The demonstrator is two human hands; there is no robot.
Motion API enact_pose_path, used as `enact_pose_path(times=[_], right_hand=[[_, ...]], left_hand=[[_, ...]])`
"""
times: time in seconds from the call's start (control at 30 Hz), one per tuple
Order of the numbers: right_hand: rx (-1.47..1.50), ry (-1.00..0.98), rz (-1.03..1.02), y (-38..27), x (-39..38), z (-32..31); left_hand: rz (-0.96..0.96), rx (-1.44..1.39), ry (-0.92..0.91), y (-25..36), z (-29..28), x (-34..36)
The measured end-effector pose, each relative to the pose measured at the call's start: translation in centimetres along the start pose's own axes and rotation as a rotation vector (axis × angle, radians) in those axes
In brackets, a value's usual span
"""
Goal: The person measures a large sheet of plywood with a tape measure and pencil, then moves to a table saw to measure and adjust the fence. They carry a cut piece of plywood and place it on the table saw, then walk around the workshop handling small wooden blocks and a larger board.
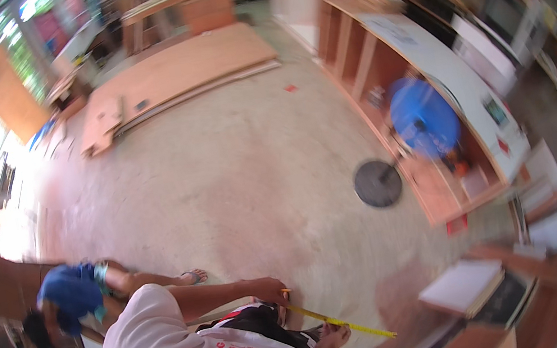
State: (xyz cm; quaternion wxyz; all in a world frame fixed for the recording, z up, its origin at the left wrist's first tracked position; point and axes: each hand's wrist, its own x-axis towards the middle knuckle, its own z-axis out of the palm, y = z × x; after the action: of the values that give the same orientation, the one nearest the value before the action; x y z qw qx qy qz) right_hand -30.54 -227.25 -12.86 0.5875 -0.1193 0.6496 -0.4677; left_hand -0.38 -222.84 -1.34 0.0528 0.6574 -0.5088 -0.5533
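Note:
My left hand (268,290) is closed at one end of a yellow tape measure (308,313), in front of my dark shorts. A small orange tip (285,291) shows at its fingers, too small to name. Lower and to the right, my right hand (334,338) grips the blade of the tape. The blade runs slanting down to the right between the hands, and its free end sticks out past my right hand over the floor. Blur hides the finer details of the fingers.
A person in blue (72,294) bends down at my left, one sandalled foot near my arm. Wooden sheets (182,69) lie ahead on the concrete floor. At right stand a long wooden cabinet (411,44), a blue fan (424,118) with a round dark base, and scattered boards (461,289).

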Motion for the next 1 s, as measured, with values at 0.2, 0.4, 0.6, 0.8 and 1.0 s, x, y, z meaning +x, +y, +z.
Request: enact_pose_path(times=[0.2,0.4,0.6,0.8,1.0], right_hand=[[-0.307,-0.829,0.007,-4.8,-11.3,26.8],[-0.441,-1.071,0.239,0.6,-13.9,44.2],[-0.609,-1.188,0.393,9.3,-17.1,61.3],[-0.882,-1.363,0.412,16.3,-26.0,77.4],[-0.965,-1.536,0.398,29.5,-38.9,87.3]], left_hand=[[0.14,-0.362,0.41,1.2,-10.6,-3.5],[-0.046,-0.963,0.817,-7.6,-20.4,-10.0],[-0.518,-0.803,1.376,-21.8,-27.5,-20.5],[-0.254,-1.31,2.055,-24.1,-31.8,-38.9],[-0.387,-0.386,2.827,-23.8,-36.1,-55.3]])
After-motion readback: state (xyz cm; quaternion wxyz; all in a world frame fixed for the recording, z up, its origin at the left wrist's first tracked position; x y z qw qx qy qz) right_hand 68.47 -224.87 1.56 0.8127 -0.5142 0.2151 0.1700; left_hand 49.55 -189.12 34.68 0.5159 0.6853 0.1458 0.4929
